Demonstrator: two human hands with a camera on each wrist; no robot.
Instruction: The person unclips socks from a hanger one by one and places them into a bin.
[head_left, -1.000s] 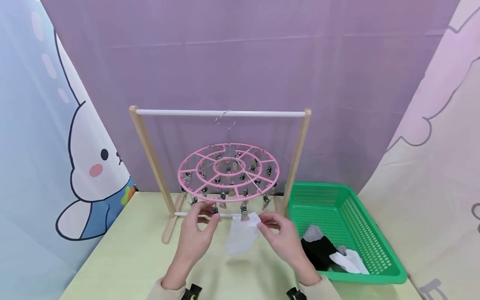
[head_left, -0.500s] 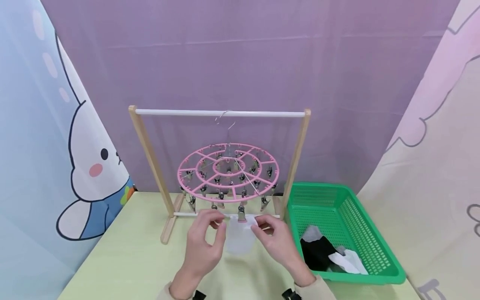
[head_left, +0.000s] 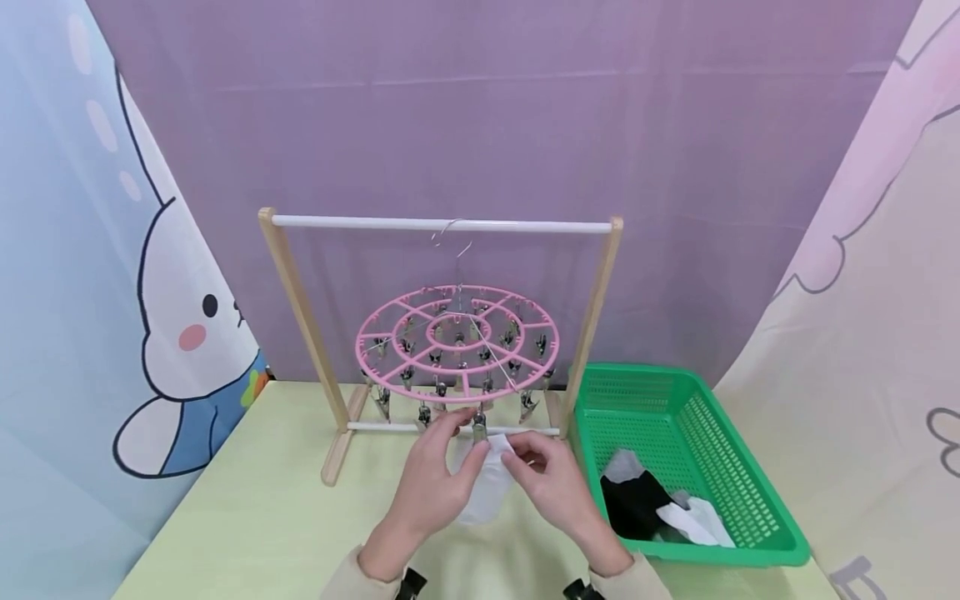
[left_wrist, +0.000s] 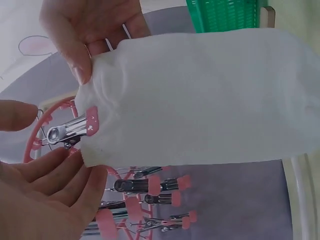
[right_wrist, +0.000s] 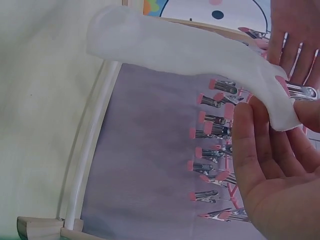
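A white sock hangs by its cuff from a metal clip with pink tips, at the front of a round pink clip hanger. My left hand is around this clip. In the left wrist view its thumb stands apart from the clip, and its fairly straight fingers lie behind the clip and cuff edge. My right hand pinches the cuff's right corner between thumb and fingers. The sock's toe end dangles free below both hands.
A wooden stand with a white rod carries the hanger, from which several other clips hang. To the right, a green basket holds a black piece and white and grey pieces of cloth. A purple curtain forms the backdrop.
My left hand has moved right, from a neighbouring clip past the sock's left corner to the clip holding the sock. My right hand keeps its pinch on the cuff, and the sock has swung slightly.
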